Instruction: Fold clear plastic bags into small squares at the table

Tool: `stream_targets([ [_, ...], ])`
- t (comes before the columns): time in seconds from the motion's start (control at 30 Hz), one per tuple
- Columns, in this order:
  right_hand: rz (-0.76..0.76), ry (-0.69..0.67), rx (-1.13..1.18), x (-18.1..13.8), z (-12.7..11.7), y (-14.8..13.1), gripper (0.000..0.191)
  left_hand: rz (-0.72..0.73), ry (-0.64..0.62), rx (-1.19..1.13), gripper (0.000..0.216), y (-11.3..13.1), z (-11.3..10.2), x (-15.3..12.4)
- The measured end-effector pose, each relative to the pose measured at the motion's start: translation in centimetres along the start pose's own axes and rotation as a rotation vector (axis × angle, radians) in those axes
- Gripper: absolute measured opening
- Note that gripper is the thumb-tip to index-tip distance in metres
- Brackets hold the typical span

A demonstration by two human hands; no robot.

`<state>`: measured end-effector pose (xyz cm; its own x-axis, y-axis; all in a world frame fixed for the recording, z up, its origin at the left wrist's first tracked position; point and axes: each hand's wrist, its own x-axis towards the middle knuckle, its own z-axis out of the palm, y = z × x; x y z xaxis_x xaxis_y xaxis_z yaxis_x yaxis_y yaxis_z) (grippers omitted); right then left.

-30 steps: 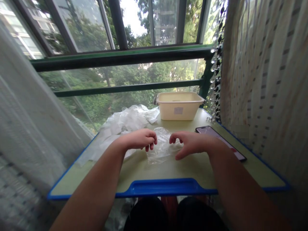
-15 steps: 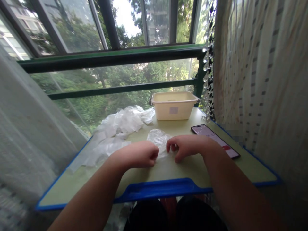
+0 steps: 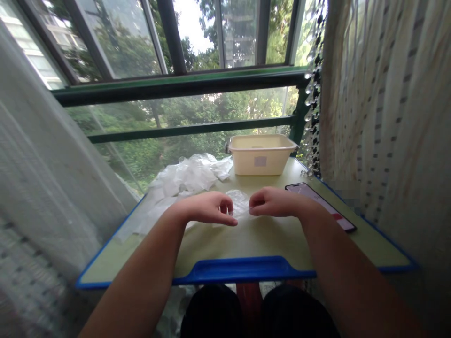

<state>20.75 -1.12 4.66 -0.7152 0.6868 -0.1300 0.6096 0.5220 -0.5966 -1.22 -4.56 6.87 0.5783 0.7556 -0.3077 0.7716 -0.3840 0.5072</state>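
Observation:
A clear, crinkled piece of plastic film (image 3: 239,202) lies on the table between my two hands. My left hand (image 3: 207,208) is at its left side, with the thumb stretched out and apart from the curled fingers. My right hand (image 3: 273,202) is closed at the film's right edge, fingertips pressed together on it. Farther left spreads a heap of thin, whitish see-through plastic sheets (image 3: 190,173), partly behind my left hand and forearm.
A cream plastic tub (image 3: 243,162) with a small label stands at the back of the table. A phone (image 3: 322,204) with its screen lit lies beside my right forearm. The pale green table (image 3: 218,249) has a raised blue edge (image 3: 243,270). Curtains hang on both sides.
Both hands have moved a little away from me over the film. My left thumb and fingers have come apart, while my right fingers have closed on the film's edge. The view has shifted slightly.

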Motion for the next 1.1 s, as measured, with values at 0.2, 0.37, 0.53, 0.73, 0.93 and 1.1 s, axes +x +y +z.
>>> stream_targets([
  [0.2,0.014,-0.204,0.222,0.1,-0.3,-0.2,0.022,0.171,0.224,0.079,0.059,0.1,0.1,0.5],
  [0.37,0.033,-0.212,0.234,0.1,-0.6,-0.4,0.018,0.173,0.384,0.063,0.073,-0.9,1.3,2.8],
  [0.53,0.067,-0.157,0.304,0.5,-0.5,0.2,0.018,0.064,0.270,-0.043,0.078,-1.9,1.8,3.6],
  [0.73,0.163,-0.018,0.324,1.3,-0.4,1.0,0.018,0.103,0.243,-0.276,0.064,-2.1,1.4,3.5],
  [0.93,0.208,0.144,0.217,2.1,-0.1,1.5,0.020,0.129,0.230,-0.452,0.053,-3.0,1.3,4.3],
  [1.1,0.185,0.287,0.039,2.7,0.3,1.6,0.021,0.179,0.257,-0.500,0.048,-3.7,1.6,5.0],
])
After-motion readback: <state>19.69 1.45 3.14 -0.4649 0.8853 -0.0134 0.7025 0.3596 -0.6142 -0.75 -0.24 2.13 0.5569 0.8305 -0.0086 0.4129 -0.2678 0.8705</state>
